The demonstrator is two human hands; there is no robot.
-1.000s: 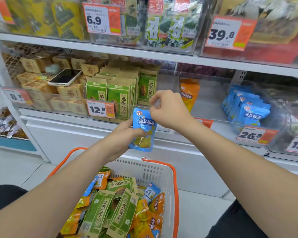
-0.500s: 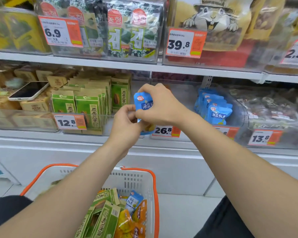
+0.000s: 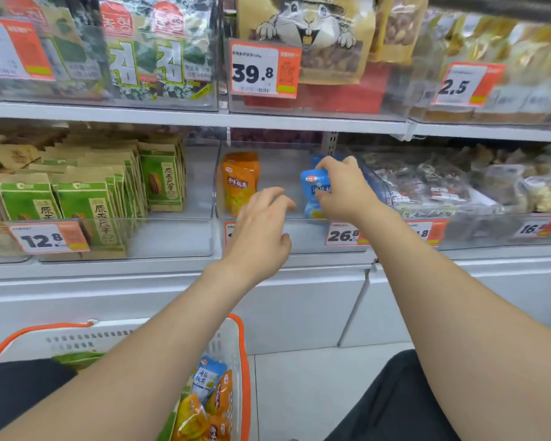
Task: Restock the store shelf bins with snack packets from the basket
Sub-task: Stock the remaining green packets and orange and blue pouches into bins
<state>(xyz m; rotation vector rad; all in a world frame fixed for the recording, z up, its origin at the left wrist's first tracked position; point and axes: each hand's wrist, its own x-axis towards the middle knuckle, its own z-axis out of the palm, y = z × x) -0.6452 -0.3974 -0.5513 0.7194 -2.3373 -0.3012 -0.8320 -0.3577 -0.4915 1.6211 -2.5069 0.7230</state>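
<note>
Two bare forearms reach forward. The left hand (image 3: 261, 230) hovers with fingers loosely spread, holding nothing. The right hand (image 3: 344, 189), slightly higher, curls around a blue packet (image 3: 312, 186).

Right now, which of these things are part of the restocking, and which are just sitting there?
Job: right hand gripping blue packet, open left hand, clear bin, basket of packets.
Just there: seaweed packs, cartoon-animal bag, 39.8 price tag.

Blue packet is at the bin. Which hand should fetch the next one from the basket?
Left, I'd say. The left hand is open and empty, and the basket sits below its forearm. The right hand grips the blue packet at the clear bin.
</note>
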